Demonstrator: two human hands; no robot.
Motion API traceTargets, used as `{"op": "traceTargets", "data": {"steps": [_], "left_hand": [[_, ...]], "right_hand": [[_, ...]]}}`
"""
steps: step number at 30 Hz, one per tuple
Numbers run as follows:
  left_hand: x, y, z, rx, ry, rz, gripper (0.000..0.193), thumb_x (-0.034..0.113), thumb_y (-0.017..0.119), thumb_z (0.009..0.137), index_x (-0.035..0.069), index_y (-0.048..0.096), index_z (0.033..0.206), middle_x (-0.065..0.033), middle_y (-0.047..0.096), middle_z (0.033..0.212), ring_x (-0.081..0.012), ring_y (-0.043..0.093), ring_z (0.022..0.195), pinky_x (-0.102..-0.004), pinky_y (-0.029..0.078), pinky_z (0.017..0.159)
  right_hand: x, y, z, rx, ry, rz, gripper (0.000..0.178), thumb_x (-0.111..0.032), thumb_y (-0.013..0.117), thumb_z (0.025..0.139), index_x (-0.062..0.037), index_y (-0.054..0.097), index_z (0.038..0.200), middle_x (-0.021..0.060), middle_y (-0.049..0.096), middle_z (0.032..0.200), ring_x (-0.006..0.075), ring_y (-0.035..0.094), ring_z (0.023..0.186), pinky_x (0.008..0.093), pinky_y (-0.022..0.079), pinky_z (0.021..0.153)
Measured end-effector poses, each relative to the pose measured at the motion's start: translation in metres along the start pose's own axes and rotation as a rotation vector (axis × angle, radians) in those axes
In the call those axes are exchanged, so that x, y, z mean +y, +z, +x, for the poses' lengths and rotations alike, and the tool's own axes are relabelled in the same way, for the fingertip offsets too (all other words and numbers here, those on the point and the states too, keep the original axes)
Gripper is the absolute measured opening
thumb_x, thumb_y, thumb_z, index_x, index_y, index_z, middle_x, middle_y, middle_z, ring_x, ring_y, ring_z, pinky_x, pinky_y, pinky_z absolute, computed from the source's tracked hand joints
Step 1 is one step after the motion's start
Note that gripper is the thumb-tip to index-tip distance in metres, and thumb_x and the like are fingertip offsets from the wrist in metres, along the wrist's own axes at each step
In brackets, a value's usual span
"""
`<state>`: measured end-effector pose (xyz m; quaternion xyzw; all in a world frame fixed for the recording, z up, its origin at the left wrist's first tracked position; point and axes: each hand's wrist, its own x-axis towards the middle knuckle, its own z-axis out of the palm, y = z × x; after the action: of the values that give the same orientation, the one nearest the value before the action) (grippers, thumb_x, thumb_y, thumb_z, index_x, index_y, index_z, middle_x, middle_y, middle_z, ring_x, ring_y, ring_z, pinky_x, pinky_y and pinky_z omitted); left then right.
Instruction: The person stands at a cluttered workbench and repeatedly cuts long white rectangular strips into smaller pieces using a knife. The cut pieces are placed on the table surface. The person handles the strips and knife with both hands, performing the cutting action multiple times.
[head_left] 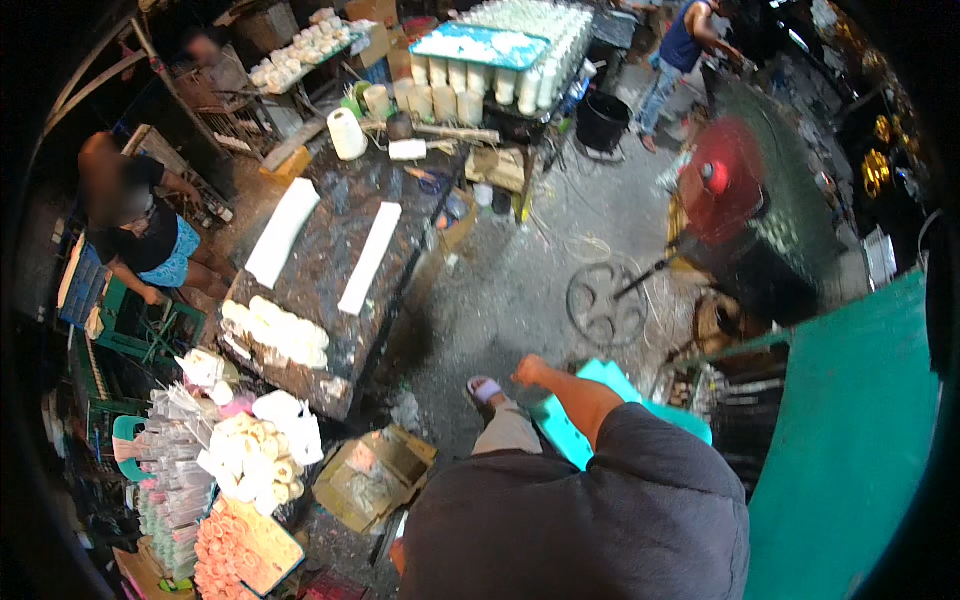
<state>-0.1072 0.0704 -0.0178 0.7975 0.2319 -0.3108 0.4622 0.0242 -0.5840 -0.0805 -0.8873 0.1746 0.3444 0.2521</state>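
My right hand (pixel 530 370) reaches forward over the floor, its fingers curled in with nothing visible in them. Just below and beside it lies a turquoise plastic piece (pixel 562 432), partly hidden by my arm. At my left side only a sliver of my left hand (pixel 398 556) shows, its fingers hidden by my dark shirt. Near it sits an open cardboard box (pixel 345 500) with clear plastic inside. Ahead to the left, a dark worn table (pixel 345 225) carries two long white pieces (pixel 370 258) and a row of cream rounded pieces (pixel 275 332).
A pedestal fan (pixel 715 178) on a round base (pixel 607 303) stands ahead right, near a green panel (pixel 850 440). Stacked white cups (pixel 530 85) and a black bucket (pixel 602 122) are farther off. One person (pixel 130 210) stands left, another (pixel 680 55) far right.
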Motion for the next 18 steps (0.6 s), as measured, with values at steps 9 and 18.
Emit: {"op": "traceTargets", "data": {"steps": [9,18], "left_hand": [[-0.103,-0.04,-0.009,-0.097,-0.33,-0.143,0.013,0.019,0.062,0.097,0.007,0.065,0.099,-0.0075,0.058,0.077,-0.023,0.059,0.064,-0.0393,0.047,0.051],[-0.123,-0.002,0.021,0.045,-0.225,-0.571,0.02,0.019,0.074,0.092,0.004,0.066,0.103,-0.0049,0.063,0.077,-0.0164,0.059,0.057,-0.0303,0.046,0.047]], "right_hand": [[-0.07,0.103,-0.158,0.45,0.152,0.137,0.024,-0.018,0.062,0.073,-0.0008,0.074,0.085,0.0238,0.073,0.093,0.0424,0.07,0.094,0.0502,0.057,0.084],[-0.063,0.195,-0.148,-0.015,-0.041,-0.125,0.057,-0.02,0.066,0.071,0.0035,0.066,0.123,0.0301,0.071,0.105,0.0466,0.07,0.093,0.0511,0.058,0.079]]}}
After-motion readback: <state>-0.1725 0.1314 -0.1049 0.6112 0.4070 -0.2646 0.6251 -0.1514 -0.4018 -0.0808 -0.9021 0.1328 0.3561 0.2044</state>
